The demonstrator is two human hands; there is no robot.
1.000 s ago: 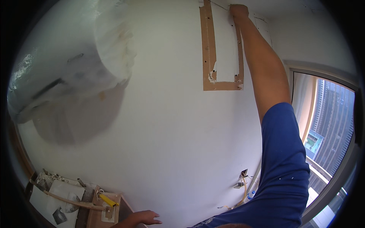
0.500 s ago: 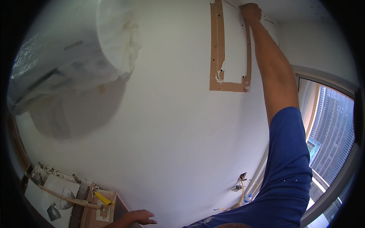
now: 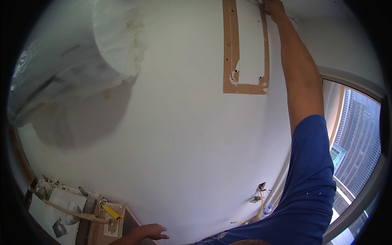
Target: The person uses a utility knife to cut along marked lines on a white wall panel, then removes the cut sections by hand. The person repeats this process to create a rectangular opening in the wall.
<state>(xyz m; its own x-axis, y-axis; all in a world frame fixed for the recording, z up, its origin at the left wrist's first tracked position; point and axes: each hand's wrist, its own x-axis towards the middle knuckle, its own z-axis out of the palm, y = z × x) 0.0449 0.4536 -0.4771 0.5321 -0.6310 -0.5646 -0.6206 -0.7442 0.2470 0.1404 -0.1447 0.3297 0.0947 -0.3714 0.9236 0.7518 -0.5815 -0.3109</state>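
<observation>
High on the white wall, my right hand is closed around the handle of what looks like a putty knife. Its grey blade lies near the top of a white panel, which is bordered by a brown paper-like strip. Small dark screw-like dots run along that border, and rough white filler marks its lower left corner. Down at the lower left, my left hand is held with fingers stretched out and nothing visible in it, beside a wooden box.
A plastic-wrapped bulky object juts out at the upper left. Below it, a cluttered surface holds a white board and a yellow-handled tool. A wall socket opening with loose wires and a bottle are low right, near a window.
My right hand has shifted slightly to the right and up, and the grey blade shows more clearly. The whole view has moved a little; my left hand stays outstretched.
</observation>
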